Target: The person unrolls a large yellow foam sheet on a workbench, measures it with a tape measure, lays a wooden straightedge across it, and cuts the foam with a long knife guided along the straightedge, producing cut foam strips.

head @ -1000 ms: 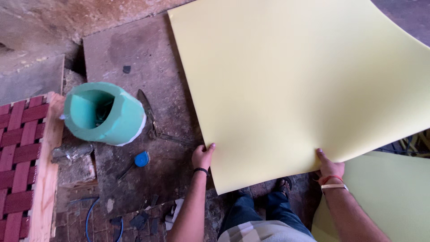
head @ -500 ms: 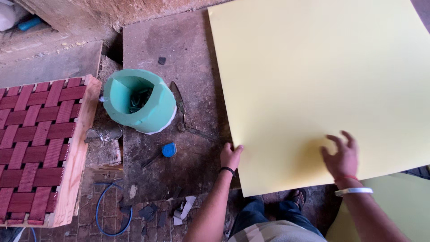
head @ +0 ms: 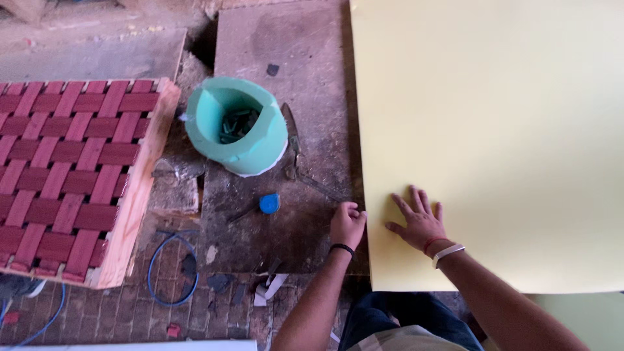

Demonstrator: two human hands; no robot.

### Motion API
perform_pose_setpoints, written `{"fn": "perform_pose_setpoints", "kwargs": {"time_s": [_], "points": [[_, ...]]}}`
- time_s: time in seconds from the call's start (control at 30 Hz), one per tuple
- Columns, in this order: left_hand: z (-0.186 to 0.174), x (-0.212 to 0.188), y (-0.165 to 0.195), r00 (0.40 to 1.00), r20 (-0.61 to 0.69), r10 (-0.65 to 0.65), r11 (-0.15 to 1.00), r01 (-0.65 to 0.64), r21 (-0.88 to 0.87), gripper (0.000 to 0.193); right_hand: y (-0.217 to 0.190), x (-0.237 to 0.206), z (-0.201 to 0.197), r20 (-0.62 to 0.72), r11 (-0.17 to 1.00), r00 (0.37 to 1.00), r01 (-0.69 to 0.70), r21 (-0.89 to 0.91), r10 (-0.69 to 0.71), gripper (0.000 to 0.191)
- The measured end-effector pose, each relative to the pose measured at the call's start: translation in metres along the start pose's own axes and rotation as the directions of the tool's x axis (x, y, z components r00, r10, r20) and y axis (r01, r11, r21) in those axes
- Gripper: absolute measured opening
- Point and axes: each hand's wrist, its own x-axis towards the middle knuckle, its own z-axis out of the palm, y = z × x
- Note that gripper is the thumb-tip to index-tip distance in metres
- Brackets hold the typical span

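Head view: my right hand lies flat and open, fingers spread, pressing on the near left part of the large pale yellow sheet of board spread over the worn stone floor, while my left hand is curled at that sheet's left edge, pinching it between fingertips. Left of the sheet stand a mint green foam tub holding scraps, a small blue round cap, dark metal scissors, and a wooden frame woven with red webbing straps, a blue cord near it.
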Motion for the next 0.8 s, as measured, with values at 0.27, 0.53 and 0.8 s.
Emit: {"fn": "perform_pose_setpoints", "kwargs": {"time_s": [0.27, 0.53, 0.8], "points": [[-0.162, 0.090, -0.032, 0.961, -0.218, 0.169, 0.655, 0.055, 0.754, 0.076, 0.004, 0.030, 0.024, 0.003, 0.998, 0.998, 0.067, -0.007, -0.067, 0.087], [-0.185, 0.009, -0.025, 0.903, -0.107, -0.416, 0.844, 0.427, 0.323, 0.064, -0.004, 0.064, 0.038, -0.089, 0.986, 0.986, 0.147, 0.074, -0.140, 0.092], [-0.214, -0.203, -0.065, 0.766, -0.134, -0.628, 0.616, 0.385, -0.687, 0.052, -0.112, 0.079, 0.032, -0.221, 0.768, 0.755, 0.639, 0.040, -0.617, 0.061]]}}
